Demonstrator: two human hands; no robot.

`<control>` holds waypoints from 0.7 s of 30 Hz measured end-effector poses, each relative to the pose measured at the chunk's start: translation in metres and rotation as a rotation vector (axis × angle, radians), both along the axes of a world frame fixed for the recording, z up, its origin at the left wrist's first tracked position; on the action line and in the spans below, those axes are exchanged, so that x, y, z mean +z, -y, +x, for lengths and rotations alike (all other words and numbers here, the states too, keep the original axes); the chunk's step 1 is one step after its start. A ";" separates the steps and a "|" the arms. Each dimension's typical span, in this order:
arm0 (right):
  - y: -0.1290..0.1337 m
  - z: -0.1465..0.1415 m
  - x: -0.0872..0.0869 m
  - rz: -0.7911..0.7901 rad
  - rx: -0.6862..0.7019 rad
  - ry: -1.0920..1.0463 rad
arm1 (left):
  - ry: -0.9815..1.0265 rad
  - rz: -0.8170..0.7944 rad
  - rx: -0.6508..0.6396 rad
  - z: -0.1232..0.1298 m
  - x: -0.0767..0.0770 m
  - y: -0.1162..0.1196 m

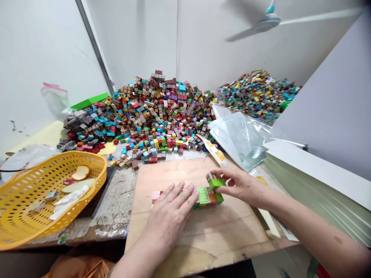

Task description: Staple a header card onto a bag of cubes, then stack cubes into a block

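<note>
On the wooden board [171,170] lies a row of small patterned boxes [203,196], pink at the left end, green and brown at the right. My left hand [175,206] rests flat over the row's left part, fingers stretched out, hiding some of the boxes. Between the thumb and fingers of my right hand [236,183] is a small green-and-brown box [214,180], tilted just above the row's right end. Whether it touches the row I cannot tell.
Behind the board rises a large heap of small colourful boxes [162,112], with another heap [257,92] at the back right. A yellow basket [95,166] holding scraps stands left. Clear plastic bags [240,135] and a stack of white sheets [313,166] lie right.
</note>
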State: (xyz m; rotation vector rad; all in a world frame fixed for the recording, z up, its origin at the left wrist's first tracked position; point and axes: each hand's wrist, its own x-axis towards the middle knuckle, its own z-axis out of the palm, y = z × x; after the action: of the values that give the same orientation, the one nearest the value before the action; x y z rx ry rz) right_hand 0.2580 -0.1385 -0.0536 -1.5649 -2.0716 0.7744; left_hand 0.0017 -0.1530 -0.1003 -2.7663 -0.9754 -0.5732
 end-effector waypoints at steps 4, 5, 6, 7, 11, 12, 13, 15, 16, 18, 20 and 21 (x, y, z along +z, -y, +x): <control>0.017 -0.013 -0.009 0.075 0.059 0.067 | -0.024 -0.039 0.011 0.000 0.001 0.000; 0.019 -0.015 -0.013 0.109 0.072 0.077 | -0.027 -0.046 0.009 0.000 0.001 0.000; 0.019 -0.016 -0.018 0.147 0.084 0.080 | -0.027 -0.051 0.005 0.000 0.001 0.000; 0.019 -0.017 -0.022 0.183 0.097 0.082 | -0.025 -0.052 0.002 0.001 0.002 0.000; 0.019 -0.019 -0.032 0.286 0.135 0.105 | -0.014 -0.044 0.004 0.001 0.003 0.001; 0.019 -0.019 -0.033 0.299 0.134 0.123 | -0.011 -0.042 0.005 0.001 0.004 0.001; 0.021 -0.020 -0.034 0.311 0.133 0.144 | -0.007 -0.039 0.005 0.001 0.005 0.001; 0.026 -0.023 -0.035 0.347 0.122 0.208 | -0.005 -0.042 0.001 0.002 0.006 0.002; 0.030 -0.025 -0.036 0.375 0.107 0.257 | -0.007 -0.045 -0.002 0.002 0.007 0.002; 0.038 -0.032 -0.039 0.437 0.057 0.384 | -0.016 -0.052 -0.004 0.002 0.007 0.003; 0.045 -0.042 -0.044 0.494 -0.005 0.509 | -0.021 -0.049 0.000 0.002 0.006 0.003; 0.048 -0.047 -0.047 0.519 -0.028 0.556 | -0.022 -0.043 0.002 0.002 0.006 0.002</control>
State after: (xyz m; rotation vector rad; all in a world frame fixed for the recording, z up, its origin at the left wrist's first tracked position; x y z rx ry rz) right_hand 0.2114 -0.1861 -0.1009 -1.6016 -2.3491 -0.2479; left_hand 0.0039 -0.1554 -0.0945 -2.8031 -0.9971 -0.5267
